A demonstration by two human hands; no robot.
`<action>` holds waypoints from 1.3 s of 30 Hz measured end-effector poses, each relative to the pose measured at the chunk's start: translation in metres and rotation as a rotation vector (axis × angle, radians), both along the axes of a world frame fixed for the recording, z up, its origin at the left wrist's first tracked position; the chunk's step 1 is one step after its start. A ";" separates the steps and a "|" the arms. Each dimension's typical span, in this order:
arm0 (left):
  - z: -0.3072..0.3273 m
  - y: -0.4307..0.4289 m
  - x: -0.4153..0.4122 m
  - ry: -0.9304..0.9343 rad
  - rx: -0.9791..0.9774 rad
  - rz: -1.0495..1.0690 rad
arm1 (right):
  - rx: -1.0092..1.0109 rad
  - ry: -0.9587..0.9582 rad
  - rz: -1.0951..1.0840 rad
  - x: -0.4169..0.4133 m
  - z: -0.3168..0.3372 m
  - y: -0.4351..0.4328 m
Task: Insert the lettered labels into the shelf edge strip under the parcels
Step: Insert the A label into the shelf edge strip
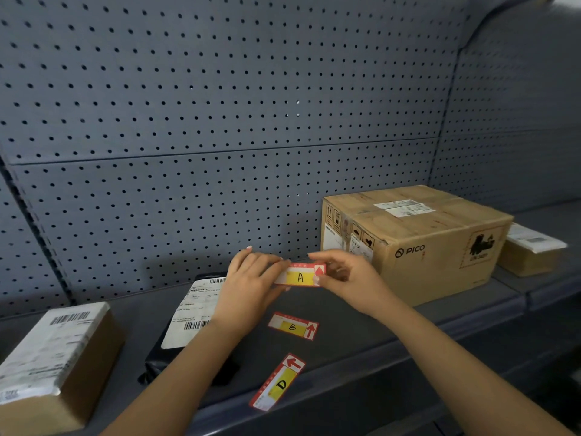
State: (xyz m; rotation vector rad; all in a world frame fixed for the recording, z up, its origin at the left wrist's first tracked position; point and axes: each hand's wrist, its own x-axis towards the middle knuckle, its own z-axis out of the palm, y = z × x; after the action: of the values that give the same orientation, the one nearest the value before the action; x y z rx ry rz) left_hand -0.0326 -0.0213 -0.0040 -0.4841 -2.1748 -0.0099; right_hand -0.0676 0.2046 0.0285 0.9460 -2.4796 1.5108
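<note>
**Now: label A up in both hands, strip not yet loaded**

Both hands hold label A (300, 275) above the shelf (361, 313), between the black poly parcel (188, 313) and the PICO carton (418, 240). Left hand (251, 275) is pinched on the label's left end, right hand (342, 275) on its right end w/ the red arrow; both grips are closed on the card, letter facing the camera and upright.

Label B (294, 326) lies flat on the shelf just below, apart from the hands. Label D (278, 382) lies nearer the front lip, turned roughly on end. No C label in view. Shelf edge strip (330, 394) runs along the front, nothing visibly in it yet.

Doing this step well, imo:
- Keep A level and taut btwn the two pinches so it doesn't bow.
- Bring it down to the strip under whichever parcel is meant for A; can't tell which from here.
- Feed one long edge into the channel first, then press the other in.
- Fingertips on the card's ends only, so the letter stays readable.
- Check it sits flush before letting go.

Risk: thin card could crease if forced.
</note>
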 end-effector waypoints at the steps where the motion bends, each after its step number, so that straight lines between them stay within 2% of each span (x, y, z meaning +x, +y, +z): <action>1: 0.001 -0.001 0.001 -0.001 0.003 -0.001 | 0.071 0.070 -0.013 0.002 0.001 -0.003; 5: 0.004 0.000 0.003 -0.026 0.035 -0.026 | 0.351 0.370 -0.073 0.008 0.005 -0.013; 8: 0.006 -0.004 0.005 -0.058 0.054 -0.030 | 0.428 0.482 -0.113 0.008 0.004 -0.018; 14: 0.006 -0.019 0.016 -0.155 0.123 0.007 | 0.414 0.481 -0.205 0.006 -0.001 -0.036; 18: 0.009 -0.039 0.033 -0.175 0.177 0.073 | 0.316 0.510 -0.191 0.004 -0.004 -0.059; 20: 0.010 -0.051 0.047 -0.173 0.220 0.151 | 0.264 0.489 -0.130 0.005 -0.007 -0.071; 25: 0.014 -0.071 0.096 -0.185 0.179 0.363 | 0.189 0.467 0.071 0.012 -0.006 -0.099; 30: 0.015 -0.066 0.156 -0.146 0.282 0.584 | 0.121 0.497 0.294 0.034 0.008 -0.133; 34: 0.014 -0.055 0.217 -0.087 0.321 0.752 | 0.088 0.565 0.443 0.072 0.015 -0.160; 39: 0.011 -0.040 0.316 -0.105 0.347 0.994 | 0.004 0.583 0.687 0.150 0.017 -0.190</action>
State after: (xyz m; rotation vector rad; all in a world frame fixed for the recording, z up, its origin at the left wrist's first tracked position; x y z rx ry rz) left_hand 0.2832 -0.0615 0.0067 0.8209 -2.2315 0.1304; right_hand 0.0819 0.0150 0.0456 2.0273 -1.8180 1.0939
